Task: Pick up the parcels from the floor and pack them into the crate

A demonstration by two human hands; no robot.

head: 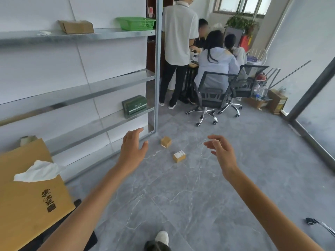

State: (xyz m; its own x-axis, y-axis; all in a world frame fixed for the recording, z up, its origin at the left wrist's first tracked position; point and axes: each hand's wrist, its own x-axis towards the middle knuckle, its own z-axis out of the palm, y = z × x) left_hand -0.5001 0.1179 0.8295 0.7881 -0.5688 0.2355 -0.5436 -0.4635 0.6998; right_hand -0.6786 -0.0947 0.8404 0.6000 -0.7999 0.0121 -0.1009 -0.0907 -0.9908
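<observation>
Two small brown cardboard parcels lie on the grey marbled floor ahead of me: the far parcel (165, 142) near the foot of the shelf post, the near parcel (179, 156) with a white label on top, a little to its right. My left hand (133, 149) is held out in the air left of them, fingers spread and relaxed, holding nothing. My right hand (220, 149) hovers to their right, fingers loosely extended, empty too. Both hands are well above the floor and touch neither parcel. A green plastic crate (136, 23) sits on the top shelf.
Metal shelving (101, 91) runs along the left wall, holding a cardboard box (76, 27) and a green box (135, 105). A large brown tissue box (27, 196) is at lower left. Several people and two office chairs (211, 98) occupy the back. My shoe (161, 238) shows below.
</observation>
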